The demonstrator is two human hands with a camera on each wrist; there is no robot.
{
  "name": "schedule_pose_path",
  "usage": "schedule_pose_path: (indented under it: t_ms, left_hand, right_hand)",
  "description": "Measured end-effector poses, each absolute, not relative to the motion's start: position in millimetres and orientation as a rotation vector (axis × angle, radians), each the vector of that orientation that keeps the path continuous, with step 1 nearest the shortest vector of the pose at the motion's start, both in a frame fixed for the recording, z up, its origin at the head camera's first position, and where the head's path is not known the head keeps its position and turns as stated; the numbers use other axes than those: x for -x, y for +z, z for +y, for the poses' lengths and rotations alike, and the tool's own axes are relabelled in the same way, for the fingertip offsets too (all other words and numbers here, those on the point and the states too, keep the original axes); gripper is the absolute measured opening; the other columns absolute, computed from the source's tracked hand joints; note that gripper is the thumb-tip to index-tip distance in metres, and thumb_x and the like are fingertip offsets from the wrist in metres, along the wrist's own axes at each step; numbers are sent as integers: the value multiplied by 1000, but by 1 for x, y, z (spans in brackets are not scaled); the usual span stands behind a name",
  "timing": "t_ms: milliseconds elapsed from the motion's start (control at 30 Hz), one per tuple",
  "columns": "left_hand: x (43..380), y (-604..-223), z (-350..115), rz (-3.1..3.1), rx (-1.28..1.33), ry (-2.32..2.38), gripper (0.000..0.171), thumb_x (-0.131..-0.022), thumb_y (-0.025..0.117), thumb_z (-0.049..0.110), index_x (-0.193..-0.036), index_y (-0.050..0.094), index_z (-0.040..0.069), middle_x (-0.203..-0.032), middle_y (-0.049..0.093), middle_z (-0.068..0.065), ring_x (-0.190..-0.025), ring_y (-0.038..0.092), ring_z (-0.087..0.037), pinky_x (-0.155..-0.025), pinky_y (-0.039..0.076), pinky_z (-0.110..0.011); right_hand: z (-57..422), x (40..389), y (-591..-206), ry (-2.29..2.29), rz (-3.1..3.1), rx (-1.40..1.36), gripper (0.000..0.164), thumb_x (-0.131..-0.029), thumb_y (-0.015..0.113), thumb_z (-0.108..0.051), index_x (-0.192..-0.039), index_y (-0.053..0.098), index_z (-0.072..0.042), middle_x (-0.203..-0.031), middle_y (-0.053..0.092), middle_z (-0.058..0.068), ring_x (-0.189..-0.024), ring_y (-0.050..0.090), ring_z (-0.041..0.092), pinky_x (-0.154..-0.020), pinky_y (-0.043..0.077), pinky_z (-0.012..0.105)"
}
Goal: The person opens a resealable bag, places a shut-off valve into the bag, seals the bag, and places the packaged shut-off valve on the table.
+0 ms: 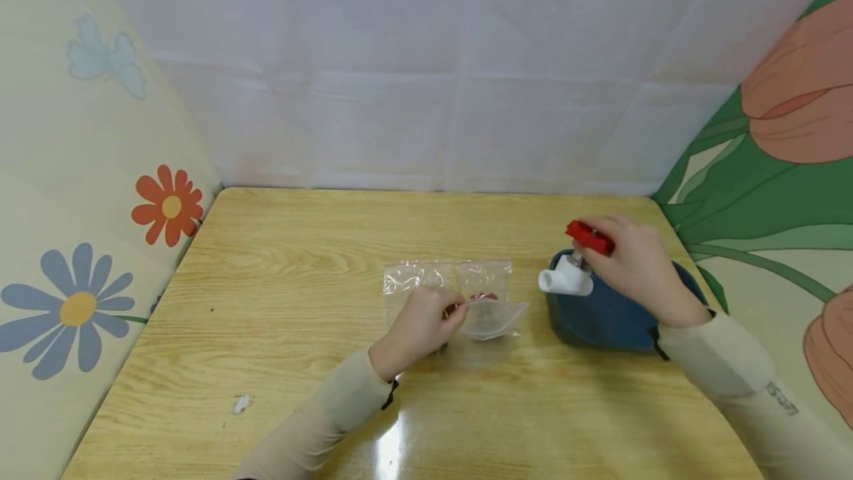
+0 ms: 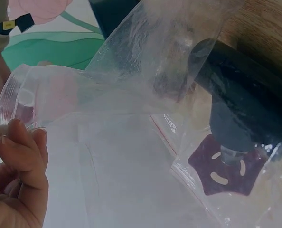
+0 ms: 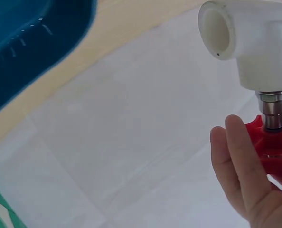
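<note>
My left hand [image 1: 421, 326] pinches the zip edge of a clear zip-lock bag [image 1: 493, 319], its film stretching to the right over the table. More clear bags [image 1: 416, 272] lie flat just behind. Inside one, a dark valve with a dark red handwheel [image 2: 226, 166] shows in the left wrist view. Over the blue bin, my right hand [image 1: 629, 267] grips the red handwheel [image 1: 590, 238] of a white plastic valve [image 1: 566, 277]. Its white body hangs below the fingers, with a round pipe opening facing left, and a metal stem [image 3: 274, 111] joins the two.
The blue bin [image 1: 586, 332] stands at the right of the wooden table [image 1: 280, 265], partly hidden by my right hand. A white cloth [image 1: 386, 95] hangs behind the table, and flower-patterned panels [image 1: 73, 258] flank it on both sides.
</note>
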State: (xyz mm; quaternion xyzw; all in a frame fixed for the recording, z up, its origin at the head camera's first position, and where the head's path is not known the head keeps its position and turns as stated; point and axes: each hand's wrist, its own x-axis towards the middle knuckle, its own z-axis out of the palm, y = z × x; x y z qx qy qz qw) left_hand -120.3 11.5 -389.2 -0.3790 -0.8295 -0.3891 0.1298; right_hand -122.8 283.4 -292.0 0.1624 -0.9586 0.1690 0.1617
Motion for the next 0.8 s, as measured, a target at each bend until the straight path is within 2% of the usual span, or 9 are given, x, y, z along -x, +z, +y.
schedule_pose_path:
  t_ms: [200,433,800]
  left_hand:
    - [122,-389,12,-2426,1085,-1113,10,-78,61,0,-71,68,2,-64,65,-4,-52,56,-8,-50,42,-10]
    - [124,-389,14,-2463,1041,-1104,11,-78,61,1,-70,68,3,-63,64,-3,-52,56,-7,-50,43,-12]
    - [128,-385,16,-2510,999,-1145,12,-80,61,2,-70,68,2,-61,63,-3,-51,54,-7,-48,42,-12]
  right_hand:
    - [272,120,-285,482,-2711,-477,35,-76,67,-5,-108,60,9,-93,60,27,-62,55,30,-46,41,33]
    - [260,119,-285,489,-2631,-532,34,-74,69,-5,-104,62,9,-93,61,25,-68,58,33,-50,47,41]
    - [237,119,-292,622,-2604,-556,33,-75,69,-4,-105,62,7,-98,61,25,-77,60,35,-56,51,45]
